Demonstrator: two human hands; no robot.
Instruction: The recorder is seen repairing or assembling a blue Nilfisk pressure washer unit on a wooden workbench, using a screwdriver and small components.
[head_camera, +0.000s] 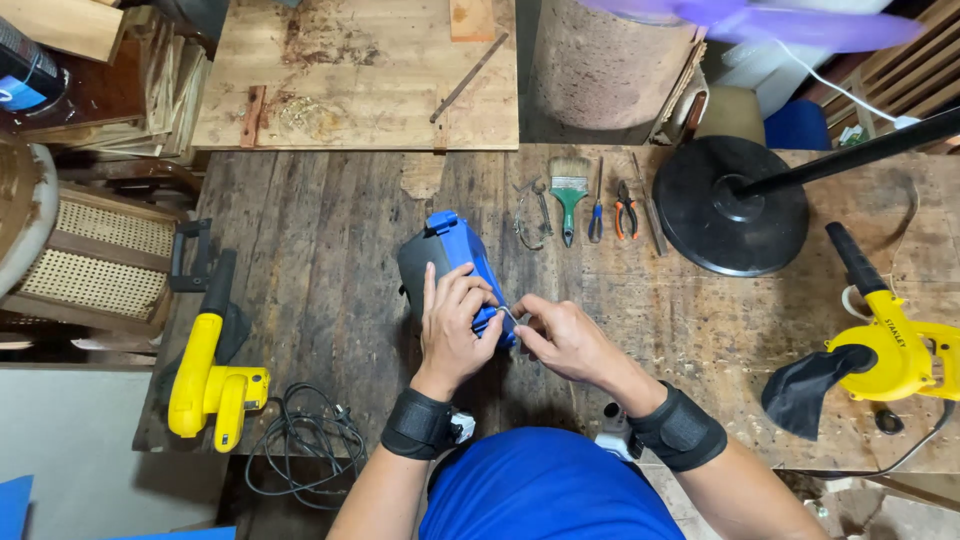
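At centre frame on the worn wooden surface (330, 260), the left hand (452, 325) grips a blue-and-grey power tool (450, 262); the right hand (562, 338) pinches a small metal key (509, 316) at its lower end, apparently mid-adjustment and unfinished.

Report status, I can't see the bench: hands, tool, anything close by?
Left hand gripping blue power tool. Right hand fingers pinching small metal piece at its edge. Pliers, paintbrush lie beyond, apart.

Setting: woodworking or repair workshop. Evidence: scarred, sawdust-flecked wooden counter (330, 270); beyond the hands, a row of hand tools, paintbrush (569, 190), pliers (626, 210); plywood board (360, 80) further back; yellow power blowers (212, 370) to either side; stacked timber offcuts (170, 90) far left
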